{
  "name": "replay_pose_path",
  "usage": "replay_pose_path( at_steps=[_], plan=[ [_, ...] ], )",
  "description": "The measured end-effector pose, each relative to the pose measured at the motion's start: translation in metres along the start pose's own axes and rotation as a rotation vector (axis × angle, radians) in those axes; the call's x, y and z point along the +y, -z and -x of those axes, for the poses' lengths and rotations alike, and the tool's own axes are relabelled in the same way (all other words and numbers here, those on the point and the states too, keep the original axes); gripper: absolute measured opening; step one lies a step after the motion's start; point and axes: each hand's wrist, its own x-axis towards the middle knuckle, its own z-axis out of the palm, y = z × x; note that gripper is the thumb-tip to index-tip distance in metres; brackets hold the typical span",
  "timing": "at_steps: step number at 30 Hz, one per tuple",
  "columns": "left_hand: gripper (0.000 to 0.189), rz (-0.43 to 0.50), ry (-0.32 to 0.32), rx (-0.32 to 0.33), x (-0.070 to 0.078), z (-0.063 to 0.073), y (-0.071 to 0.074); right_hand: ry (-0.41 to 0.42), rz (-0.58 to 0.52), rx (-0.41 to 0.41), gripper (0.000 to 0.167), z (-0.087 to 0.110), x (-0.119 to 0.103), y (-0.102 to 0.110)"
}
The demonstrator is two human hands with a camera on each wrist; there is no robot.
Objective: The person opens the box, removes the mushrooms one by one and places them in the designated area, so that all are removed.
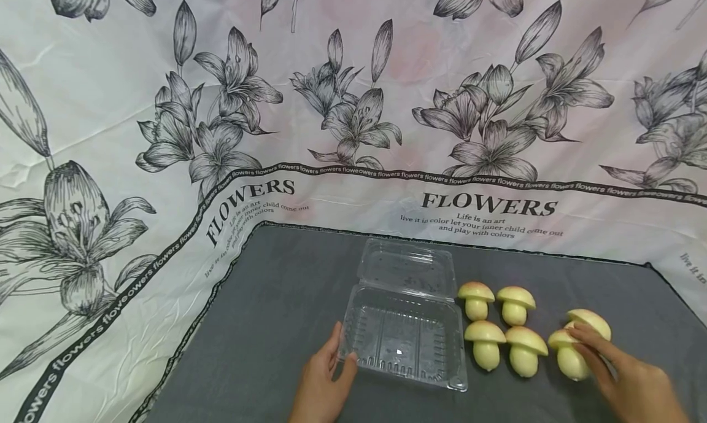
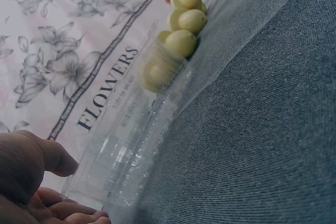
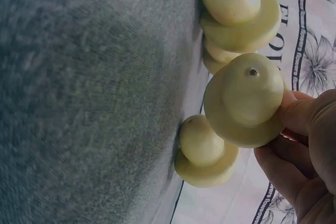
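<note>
My right hand (image 1: 635,377) pinches a pale yellow mushroom-shaped piece (image 1: 572,360) by its cap. In the right wrist view this piece (image 3: 249,95) shows a small dark spot on the end of its stem, with thumb and fingers at the cap's edge. Behind it lies a similar piece (image 1: 591,322). At the near left corner of a clear plastic clamshell box (image 1: 403,334), my left hand (image 1: 323,380) grips the wall between thumb and fingers. The lid (image 1: 405,268) is folded back away from me.
Several more mushroom-shaped pieces (image 1: 486,343) lie in two rows just right of the box. They all stand on a dark grey cloth (image 1: 265,325). Behind rises a white flower-printed sheet (image 1: 359,202) with a black border.
</note>
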Motion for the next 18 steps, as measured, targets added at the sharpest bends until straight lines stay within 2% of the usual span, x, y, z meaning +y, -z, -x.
replay_pose_path(
  at_steps=[6, 11, 14, 18],
  plan=[
    [0.069, 0.018, -0.03, 0.0, 0.0006, 0.0005, -0.0002, -0.03, 0.003, -0.042, 0.067, 0.0049, -0.0008, -0.0005],
    [0.07, 0.02, -0.047, -0.011, 0.0021, 0.0003, 0.0009, -0.003, 0.022, -0.059, 0.068, 0.0059, 0.0045, -0.0022],
    [0.071, 0.014, -0.043, -0.014, 0.003, 0.0002, 0.0013, 0.018, 0.031, -0.061, 0.07, 0.0054, 0.0072, -0.0033],
    [0.072, 0.001, -0.013, -0.014, 0.0028, -0.0009, 0.0003, -0.009, 0.035, -0.086, 0.065, 0.0085, 0.0069, -0.0047]
  ],
)
